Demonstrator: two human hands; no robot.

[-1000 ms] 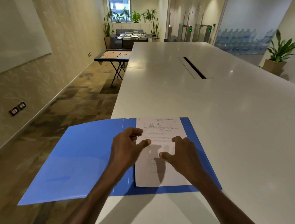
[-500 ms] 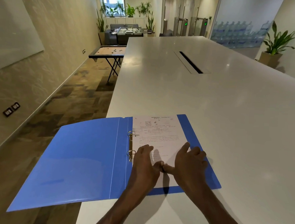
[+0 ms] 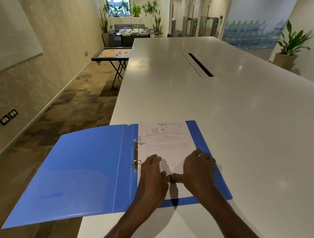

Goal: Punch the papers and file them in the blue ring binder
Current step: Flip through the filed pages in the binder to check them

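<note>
The blue ring binder (image 3: 82,169) lies open at the near left corner of the white table (image 3: 225,112), its left cover hanging past the table edge. Printed papers (image 3: 166,139) sit on its right half, threaded on two metal rings (image 3: 136,154) at the spine. My left hand (image 3: 153,174) rests flat on the lower part of the papers beside the lower ring. My right hand (image 3: 198,169) lies flat on the papers' right edge, thumb pointing left towards my left hand. Neither hand grips anything.
A long cable slot (image 3: 201,65) runs along the middle of the table. Left of the table stands a small folding game table (image 3: 113,54) on the carpet. A foosball table (image 3: 132,32) and potted plants stand at the far end; another plant (image 3: 290,45) is at right.
Both hands slid down from the rings and upper page to the lower part of the papers, uncovering the rings. Since half a second ago they have barely moved.
</note>
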